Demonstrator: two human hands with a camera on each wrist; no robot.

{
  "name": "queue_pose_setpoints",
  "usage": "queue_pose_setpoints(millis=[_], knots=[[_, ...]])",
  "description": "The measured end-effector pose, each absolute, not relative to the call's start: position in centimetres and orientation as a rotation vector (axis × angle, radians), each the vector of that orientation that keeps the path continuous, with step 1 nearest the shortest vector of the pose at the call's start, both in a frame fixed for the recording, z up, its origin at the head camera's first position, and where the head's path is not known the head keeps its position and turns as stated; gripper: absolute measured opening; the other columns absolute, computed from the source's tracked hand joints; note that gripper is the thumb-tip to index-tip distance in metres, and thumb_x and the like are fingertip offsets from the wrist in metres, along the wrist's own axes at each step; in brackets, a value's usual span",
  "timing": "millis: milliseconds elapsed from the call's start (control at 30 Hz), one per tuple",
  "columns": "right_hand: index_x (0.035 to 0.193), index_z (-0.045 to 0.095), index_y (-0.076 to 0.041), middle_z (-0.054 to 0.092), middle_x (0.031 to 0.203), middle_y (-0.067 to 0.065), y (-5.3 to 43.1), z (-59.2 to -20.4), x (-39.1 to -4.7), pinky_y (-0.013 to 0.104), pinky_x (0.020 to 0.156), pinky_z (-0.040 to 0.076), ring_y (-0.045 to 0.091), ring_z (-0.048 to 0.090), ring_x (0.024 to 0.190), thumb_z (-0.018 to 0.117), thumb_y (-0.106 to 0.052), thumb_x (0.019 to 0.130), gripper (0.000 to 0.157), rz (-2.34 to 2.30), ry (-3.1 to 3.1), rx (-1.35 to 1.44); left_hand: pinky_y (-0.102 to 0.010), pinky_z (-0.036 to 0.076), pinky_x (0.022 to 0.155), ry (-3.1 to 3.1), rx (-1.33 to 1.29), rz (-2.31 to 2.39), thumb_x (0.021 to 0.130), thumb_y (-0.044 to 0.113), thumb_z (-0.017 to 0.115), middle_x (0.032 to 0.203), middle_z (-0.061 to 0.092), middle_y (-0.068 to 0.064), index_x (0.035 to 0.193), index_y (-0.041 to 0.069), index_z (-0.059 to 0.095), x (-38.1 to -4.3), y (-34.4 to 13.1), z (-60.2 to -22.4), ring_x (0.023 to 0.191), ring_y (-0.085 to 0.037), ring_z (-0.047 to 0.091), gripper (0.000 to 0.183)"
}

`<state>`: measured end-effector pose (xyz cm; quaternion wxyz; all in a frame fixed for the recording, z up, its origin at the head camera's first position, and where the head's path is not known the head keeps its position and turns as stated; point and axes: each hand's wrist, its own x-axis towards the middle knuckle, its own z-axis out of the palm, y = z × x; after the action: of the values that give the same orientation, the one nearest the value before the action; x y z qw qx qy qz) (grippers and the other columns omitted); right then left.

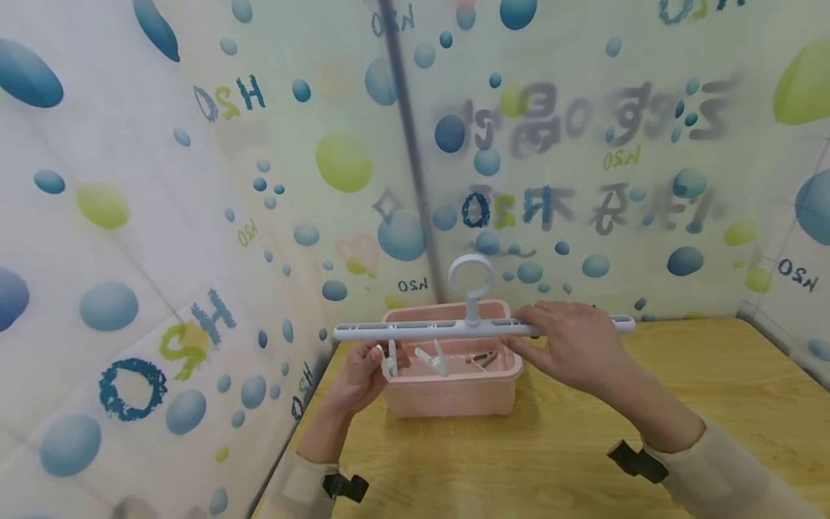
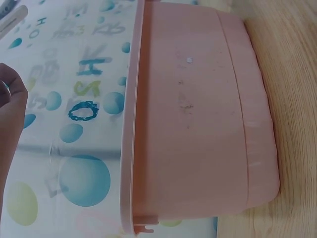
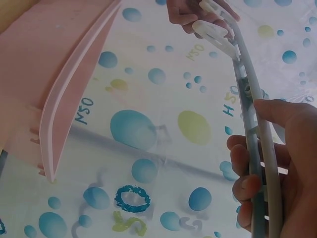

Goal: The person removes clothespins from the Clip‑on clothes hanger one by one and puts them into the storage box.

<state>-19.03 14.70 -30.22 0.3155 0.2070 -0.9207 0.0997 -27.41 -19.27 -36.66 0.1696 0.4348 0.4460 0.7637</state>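
Note:
A pale hanger bar (image 1: 415, 331) with a round hook (image 1: 471, 277) is held level above a pink basin (image 1: 447, 400). My right hand (image 1: 573, 349) grips the bar right of the hook, its fingers curled round it in the right wrist view. At the bar's left end, my left hand (image 1: 359, 375) pinches a white clip (image 1: 390, 362) just beneath the bar. A second white clip (image 1: 434, 358) hangs from the bar beside it. Against the basin's inside shows a brownish clip (image 1: 481, 358); whether it hangs or lies there I cannot tell.
The basin stands on a wooden table (image 1: 441, 468), near its back edge. Behind it and on the left hangs a white curtain (image 1: 272, 166) printed with blue and green dots. Black straps (image 1: 638, 461) sit at both sleeves.

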Motion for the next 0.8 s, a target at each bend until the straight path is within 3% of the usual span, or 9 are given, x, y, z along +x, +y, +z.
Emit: queue_pose_setpoints(millis=[267,567,800], knots=[[0.107,0.073,-0.02,0.074,0.091,-0.004,14.63,-30.17,-19.25,0.036,0.059,0.051,0.015,0.067,0.071,0.069,-0.049,0.089,0.034,0.269,-2.421,0.566,-0.019,0.053,0.085,1.268,1.3,2.146,0.099,0.028,0.056,0.104,0.072,0.001,0.117,0.009,0.065,-27.64,-19.41,-36.68,0.1,-0.01,0.069,0.027],[0.108,0.073,-0.02,0.074,0.092,-0.004,14.55,-30.08,-19.15,0.038,0.062,0.053,0.015,0.068,0.073,0.065,-0.051,0.092,0.035,0.271,-2.442,0.564,-0.019,0.053,0.08,1.462,1.222,2.224,0.092,0.035,0.064,0.099,0.071,0.007,0.109,0.014,0.069,-27.37,-19.13,-36.66,0.09,-0.005,0.065,0.027],[0.107,0.073,-0.021,0.073,0.09,-0.005,14.51,-30.15,-19.14,0.034,0.058,0.05,0.013,0.066,0.07,0.067,-0.049,0.09,0.033,0.274,-2.435,0.557,-0.019,0.049,0.077,1.603,1.237,2.234,0.093,0.035,0.063,0.095,0.071,0.01,0.109,0.018,0.068,-27.18,-18.86,-36.7,0.085,-0.004,0.061,0.024]])
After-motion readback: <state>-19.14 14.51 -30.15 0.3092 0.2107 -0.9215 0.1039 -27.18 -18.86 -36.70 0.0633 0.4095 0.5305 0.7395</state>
